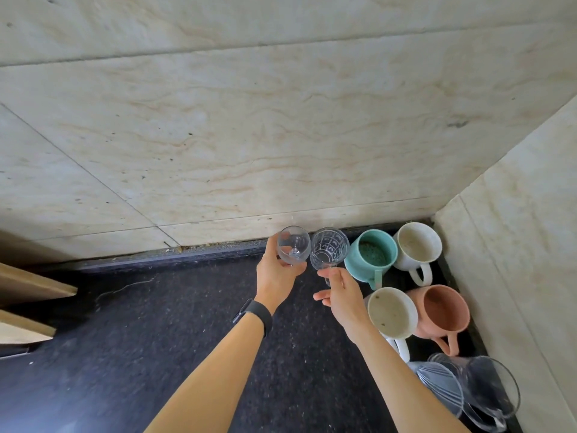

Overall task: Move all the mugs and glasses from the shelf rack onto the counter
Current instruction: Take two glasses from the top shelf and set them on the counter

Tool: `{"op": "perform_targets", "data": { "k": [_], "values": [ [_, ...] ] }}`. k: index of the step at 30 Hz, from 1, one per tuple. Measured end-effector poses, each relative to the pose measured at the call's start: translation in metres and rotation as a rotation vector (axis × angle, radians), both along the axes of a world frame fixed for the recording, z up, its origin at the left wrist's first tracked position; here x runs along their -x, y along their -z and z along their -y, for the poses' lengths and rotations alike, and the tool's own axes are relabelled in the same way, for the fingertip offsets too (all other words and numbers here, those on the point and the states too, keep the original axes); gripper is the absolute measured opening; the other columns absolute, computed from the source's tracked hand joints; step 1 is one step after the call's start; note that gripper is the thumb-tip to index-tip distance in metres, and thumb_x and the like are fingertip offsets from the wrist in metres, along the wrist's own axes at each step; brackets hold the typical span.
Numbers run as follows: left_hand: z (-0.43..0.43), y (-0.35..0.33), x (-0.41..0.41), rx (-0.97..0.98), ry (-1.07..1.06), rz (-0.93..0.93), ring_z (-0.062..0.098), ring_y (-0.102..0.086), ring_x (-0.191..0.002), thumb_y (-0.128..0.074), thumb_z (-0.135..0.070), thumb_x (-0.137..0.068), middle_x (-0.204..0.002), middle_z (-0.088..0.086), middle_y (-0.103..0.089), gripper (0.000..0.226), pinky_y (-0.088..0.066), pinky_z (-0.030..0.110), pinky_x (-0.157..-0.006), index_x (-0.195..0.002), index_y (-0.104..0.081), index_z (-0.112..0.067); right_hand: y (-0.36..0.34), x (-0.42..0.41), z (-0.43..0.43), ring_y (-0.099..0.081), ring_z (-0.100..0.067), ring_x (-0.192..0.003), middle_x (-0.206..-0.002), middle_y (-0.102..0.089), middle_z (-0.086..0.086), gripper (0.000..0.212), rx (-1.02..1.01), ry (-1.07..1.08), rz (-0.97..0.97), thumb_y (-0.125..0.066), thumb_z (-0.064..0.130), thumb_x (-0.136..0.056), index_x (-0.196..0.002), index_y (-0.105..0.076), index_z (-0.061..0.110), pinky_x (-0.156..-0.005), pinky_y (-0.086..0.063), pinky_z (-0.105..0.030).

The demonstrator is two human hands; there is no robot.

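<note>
My left hand (pixel 278 276) grips a smooth round clear glass (pixel 293 245) near the back wall, above the dark counter (pixel 156 354). Right beside it my right hand (pixel 342 292) holds a patterned clear glass (pixel 329 248) by its lower part, fingers loosely spread. The two glasses almost touch. To the right, on the counter in the corner, stand a teal mug (pixel 371 256), a white mug (pixel 416 246), a second white mug (pixel 392 314) and a pink mug (pixel 441 310). Two clear ribbed glasses (pixel 468 389) stand at the near right.
Marble-look walls close the counter at the back and on the right. Wooden shelf boards (pixel 28 285) jut in at the left edge. A black band is on my left wrist.
</note>
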State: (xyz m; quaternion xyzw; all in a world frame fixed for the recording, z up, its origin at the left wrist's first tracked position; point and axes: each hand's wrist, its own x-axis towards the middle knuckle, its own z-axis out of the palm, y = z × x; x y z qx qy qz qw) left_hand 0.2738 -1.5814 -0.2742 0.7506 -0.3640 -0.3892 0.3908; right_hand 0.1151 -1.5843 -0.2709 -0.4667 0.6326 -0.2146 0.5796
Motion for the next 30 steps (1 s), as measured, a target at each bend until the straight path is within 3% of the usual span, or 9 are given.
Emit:
{"op": "perform_targets", "data": {
  "k": [6, 9, 11, 15, 17, 20, 23, 27, 30],
  "values": [
    [0.007, 0.001, 0.001, 0.000, -0.017, 0.002, 0.001, -0.064, -0.083, -0.082, -0.020, -0.074, -0.096, -0.014, -0.068, 0.065, -0.047, 0.018, -0.061, -0.123, -0.045, -0.042, -0.005, -0.006, 0.005, -0.075, -0.005, -0.070, -0.109, -0.061, 0.020, 0.027, -0.094, 0.011, -0.025, -0.034, 0.028, -0.108, -0.108, -0.061, 0.026, -0.071, -0.054, -0.029],
    [0.008, 0.001, -0.001, 0.000, -0.006, 0.001, 0.004, -0.065, -0.085, -0.081, -0.019, -0.074, -0.097, -0.012, -0.068, 0.065, -0.049, 0.020, -0.064, -0.123, -0.045, -0.041, -0.007, -0.010, 0.010, -0.075, -0.006, -0.070, -0.101, -0.059, 0.019, 0.023, -0.156, 0.043, -0.064, -0.040, 0.029, -0.104, -0.115, -0.059, 0.023, -0.088, -0.058, -0.040],
    [0.009, 0.002, -0.001, 0.003, -0.012, 0.000, 0.001, -0.065, -0.084, -0.081, -0.019, -0.075, -0.099, -0.012, -0.068, 0.063, -0.050, 0.018, -0.063, -0.122, -0.046, -0.041, -0.009, -0.013, 0.012, -0.075, -0.009, -0.074, -0.096, -0.058, 0.019, 0.020, -0.147, 0.053, -0.101, -0.042, 0.033, -0.103, -0.114, -0.056, 0.023, -0.096, -0.055, -0.048],
    [0.007, 0.002, 0.000, 0.000, -0.020, -0.008, -0.001, -0.064, -0.082, -0.079, -0.016, -0.077, -0.102, -0.008, -0.070, 0.063, -0.049, 0.015, -0.061, -0.125, -0.046, -0.041, -0.017, -0.015, 0.011, -0.075, -0.017, -0.083, -0.087, -0.064, 0.009, 0.020, -0.110, 0.056, -0.175, -0.042, 0.035, -0.103, -0.103, -0.056, 0.020, -0.095, -0.055, -0.050],
    [0.005, -0.001, -0.001, -0.011, -0.001, -0.019, 0.003, -0.067, -0.080, -0.078, -0.012, -0.077, -0.101, -0.006, -0.069, 0.071, -0.052, 0.018, -0.061, -0.131, -0.043, -0.042, -0.021, -0.012, 0.008, -0.073, -0.020, -0.088, -0.087, -0.066, 0.005, 0.017, -0.085, 0.026, -0.225, -0.044, 0.030, -0.102, -0.097, -0.058, 0.020, -0.091, -0.056, -0.048],
    [-0.002, -0.009, -0.004, -0.005, 0.001, -0.053, 0.013, -0.071, -0.081, -0.076, -0.009, -0.080, -0.103, -0.007, -0.066, 0.082, -0.057, 0.025, -0.065, -0.142, -0.033, -0.042, -0.031, -0.007, 0.000, -0.066, -0.022, -0.097, -0.108, -0.063, -0.003, 0.015, -0.031, -0.046, -0.325, -0.047, 0.020, -0.100, -0.114, -0.051, 0.019, -0.080, -0.050, -0.038],
    [-0.017, -0.019, -0.009, -0.017, -0.014, -0.050, 0.014, -0.069, -0.086, -0.078, -0.014, -0.081, -0.112, -0.003, -0.066, 0.084, -0.056, 0.028, -0.069, -0.147, -0.031, -0.035, -0.045, -0.004, -0.014, -0.059, -0.021, -0.098, -0.110, -0.054, 0.001, 0.018, 0.010, -0.076, -0.360, -0.051, 0.019, -0.099, -0.116, -0.045, 0.021, -0.083, -0.047, -0.038],
    [-0.051, -0.033, -0.020, -0.082, 0.066, 0.086, 0.017, -0.066, -0.088, -0.067, -0.014, -0.086, -0.122, 0.001, -0.062, 0.074, -0.055, 0.030, -0.069, -0.147, -0.030, -0.034, -0.072, 0.004, -0.045, -0.061, -0.020, -0.112, -0.126, -0.058, 0.006, 0.032, -0.022, -0.054, -0.259, -0.052, 0.021, -0.099, -0.132, -0.051, 0.020, -0.088, -0.047, -0.036],
    [-0.088, -0.046, -0.029, -0.146, 0.253, 0.248, 0.018, -0.061, -0.102, -0.062, -0.024, -0.093, -0.134, 0.003, -0.054, 0.064, -0.053, 0.034, -0.086, -0.148, -0.030, -0.032, -0.094, 0.008, -0.070, -0.060, -0.012, -0.111, -0.122, -0.064, 0.010, 0.022, 0.032, -0.211, -0.253, -0.053, 0.027, -0.100, -0.120, -0.061, 0.029, -0.088, -0.044, -0.029]
  ]
}}
